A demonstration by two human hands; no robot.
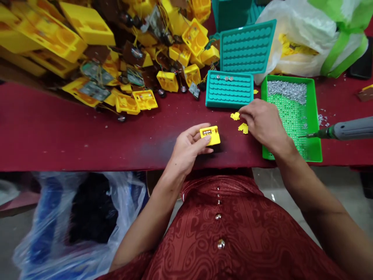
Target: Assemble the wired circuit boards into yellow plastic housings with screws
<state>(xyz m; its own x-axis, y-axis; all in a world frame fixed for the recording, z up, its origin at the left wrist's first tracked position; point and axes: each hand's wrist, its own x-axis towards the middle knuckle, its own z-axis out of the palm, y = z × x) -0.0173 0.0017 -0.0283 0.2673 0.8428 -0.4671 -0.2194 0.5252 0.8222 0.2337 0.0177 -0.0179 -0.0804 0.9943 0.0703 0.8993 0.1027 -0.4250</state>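
My left hand [189, 146] grips a small yellow plastic case [215, 136], its thumb across the near face. Silvery button cells [206, 132] sit in a row in an open slot of that case. Over the table to the right, my right hand [264, 122] has its fingertips pinched at the edge of a small flat yellow plastic piece [234, 116]; whether the piece is lifted, I cannot tell. More flat yellow pieces [243, 128] lie just below those fingers. Behind them stands a teal tray [230, 102] with a few button cells in its top row.
A large heap of yellow cases [169, 81] with wires and circuit boards fills the back left. At right, a green basket [316, 120] holds small screws [287, 90]; an electric screwdriver [352, 128] reaches over it. A white plastic bag [300, 19] stands behind.
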